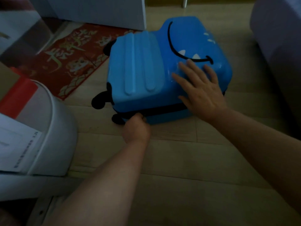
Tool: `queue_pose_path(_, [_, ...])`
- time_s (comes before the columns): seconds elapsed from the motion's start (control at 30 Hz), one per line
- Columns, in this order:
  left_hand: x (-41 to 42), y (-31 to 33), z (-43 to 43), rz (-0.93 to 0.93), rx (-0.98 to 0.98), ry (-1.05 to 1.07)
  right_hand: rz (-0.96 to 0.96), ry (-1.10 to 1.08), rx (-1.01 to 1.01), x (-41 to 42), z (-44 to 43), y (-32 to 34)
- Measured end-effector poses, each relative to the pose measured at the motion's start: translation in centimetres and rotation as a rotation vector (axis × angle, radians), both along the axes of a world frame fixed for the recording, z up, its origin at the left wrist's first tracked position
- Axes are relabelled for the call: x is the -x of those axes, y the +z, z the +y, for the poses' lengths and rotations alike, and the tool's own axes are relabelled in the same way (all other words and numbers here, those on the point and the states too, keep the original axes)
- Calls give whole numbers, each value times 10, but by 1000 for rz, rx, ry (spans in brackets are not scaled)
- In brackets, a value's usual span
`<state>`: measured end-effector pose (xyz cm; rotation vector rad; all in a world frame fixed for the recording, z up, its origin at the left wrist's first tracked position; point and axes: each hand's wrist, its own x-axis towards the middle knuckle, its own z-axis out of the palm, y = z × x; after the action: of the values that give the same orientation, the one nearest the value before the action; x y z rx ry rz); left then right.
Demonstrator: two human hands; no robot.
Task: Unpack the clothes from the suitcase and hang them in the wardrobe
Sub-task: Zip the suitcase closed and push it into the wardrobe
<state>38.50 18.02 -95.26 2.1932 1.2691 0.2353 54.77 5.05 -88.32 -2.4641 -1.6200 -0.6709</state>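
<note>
A small blue hard-shell suitcase [146, 66] with a black smile and white teeth printed on it lies flat on the floor, lid closed, black wheels [99, 101] at its left end. My right hand [200, 88] rests flat on the lid near its front right corner, fingers spread. My left hand [136, 128] is at the dark zipper seam [162, 111] on the near side, fingers curled and pinching something small there, probably the zipper pull, which is hidden by the fingers. No clothes are visible.
A red doormat [68, 57] with gold characters lies left of the suitcase. A white round bin [53, 128] and papers stand at the near left. White furniture [101, 12] stands behind, and a pale upholstered piece [276, 38] is at the right. The floor is pale wood.
</note>
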Motion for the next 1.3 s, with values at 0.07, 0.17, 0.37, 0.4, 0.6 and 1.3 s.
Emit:
queue_pose_path(0.07, [-1,2,-1,9,-4,6,101,-125,-48,-10,-13,4])
queue_pose_path(0.17, [-1,5,-5,39,-74,-20,339,-285,-40,-22,-21,9])
queue_pose_path(0.37, [0,10,-13,88,-172,-117,436,-337,-118,-19,-17,17])
queue_pose_path(0.4, [-2,13,-17,108,-187,-139,440,-356,-123,-16,-16,18])
queue_pose_path(0.6, [-47,31,-77,194,-167,-441,294,-273,-244,20,-21,10])
queue_pose_path(1.3, [-64,41,-106,268,-120,-519,940,-435,-273,-13,-82,2])
